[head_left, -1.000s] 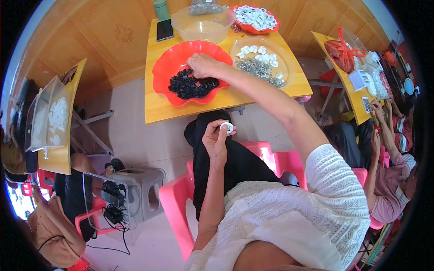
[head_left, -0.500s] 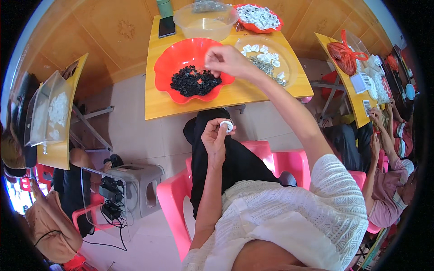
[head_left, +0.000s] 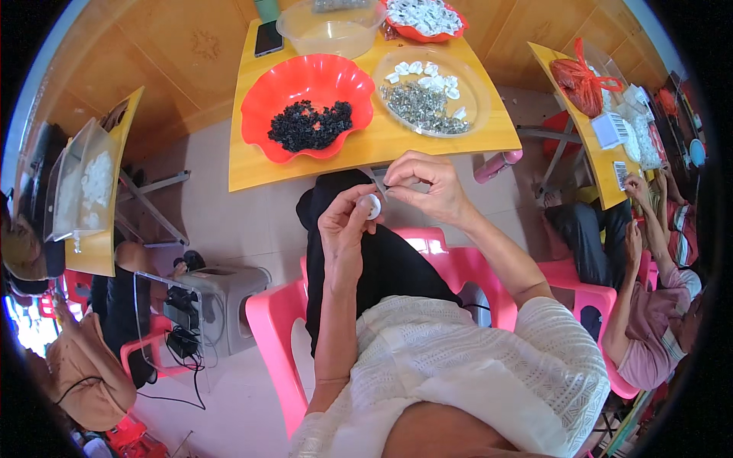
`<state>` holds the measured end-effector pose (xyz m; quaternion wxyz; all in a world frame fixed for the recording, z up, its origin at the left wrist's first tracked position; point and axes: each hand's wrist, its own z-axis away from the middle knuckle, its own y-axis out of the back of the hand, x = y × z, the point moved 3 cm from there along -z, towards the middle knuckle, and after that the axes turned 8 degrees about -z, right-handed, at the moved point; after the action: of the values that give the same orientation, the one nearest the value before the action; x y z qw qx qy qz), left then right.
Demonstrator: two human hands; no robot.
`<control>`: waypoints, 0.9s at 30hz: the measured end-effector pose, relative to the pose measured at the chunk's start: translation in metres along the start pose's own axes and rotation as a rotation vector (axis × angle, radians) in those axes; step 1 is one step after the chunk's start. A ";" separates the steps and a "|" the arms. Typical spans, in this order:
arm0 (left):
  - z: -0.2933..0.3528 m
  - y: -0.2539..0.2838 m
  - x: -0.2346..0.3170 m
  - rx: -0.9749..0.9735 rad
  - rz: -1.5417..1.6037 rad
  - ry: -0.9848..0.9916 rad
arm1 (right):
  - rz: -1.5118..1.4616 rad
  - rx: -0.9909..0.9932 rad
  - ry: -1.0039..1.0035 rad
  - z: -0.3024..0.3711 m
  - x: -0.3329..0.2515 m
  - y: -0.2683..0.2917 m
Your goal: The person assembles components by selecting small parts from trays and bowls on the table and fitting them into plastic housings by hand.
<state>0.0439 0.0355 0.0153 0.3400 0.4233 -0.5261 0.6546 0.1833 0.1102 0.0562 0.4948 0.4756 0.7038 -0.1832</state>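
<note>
My left hand [head_left: 345,221] pinches a small round white plastic piece [head_left: 372,207] above my lap. Close beside it, my right hand [head_left: 429,185] is closed in a pinch, and what sits between its fingertips is too small to make out. On the yellow table [head_left: 206,172] ahead stands a red scalloped bowl [head_left: 263,84] holding many tiny black parts [head_left: 309,126]. To its right, a clear shallow tray [head_left: 481,99] holds small metallic pieces [head_left: 427,107] and several white plastic pieces [head_left: 431,69].
At the table's back are a clear basin [head_left: 328,34], a phone [head_left: 269,38] and a red bowl of white pieces [head_left: 427,19]. A pink cylinder [head_left: 498,166] shows by the right edge. People sit at side tables left and right; a grey stool [head_left: 229,298] stands left.
My right hand has left the red bowl and come back toward me, beside my left hand. The left hand still holds the white piece. The view has shifted slightly.
</note>
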 end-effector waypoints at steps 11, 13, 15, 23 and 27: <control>0.010 -0.010 0.009 0.008 -0.217 0.002 | 0.206 -0.072 0.279 0.009 -0.016 -0.008; 0.011 -0.008 0.008 0.011 -0.214 0.011 | 0.221 -0.080 0.298 0.010 -0.019 -0.010; 0.012 -0.006 0.008 0.013 -0.210 0.019 | 0.237 -0.088 0.316 0.011 -0.022 -0.012; 0.015 -0.004 0.009 -0.010 -0.163 0.073 | 0.032 -0.089 0.053 0.010 -0.023 -0.012; 0.016 -0.004 0.011 -0.010 -0.152 0.051 | -0.124 -0.063 -0.049 0.011 -0.015 -0.008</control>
<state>0.0466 0.0208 0.0282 0.4039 0.4434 -0.4868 0.6351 0.1829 0.0915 0.0627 0.5143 0.4107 0.7250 -0.2028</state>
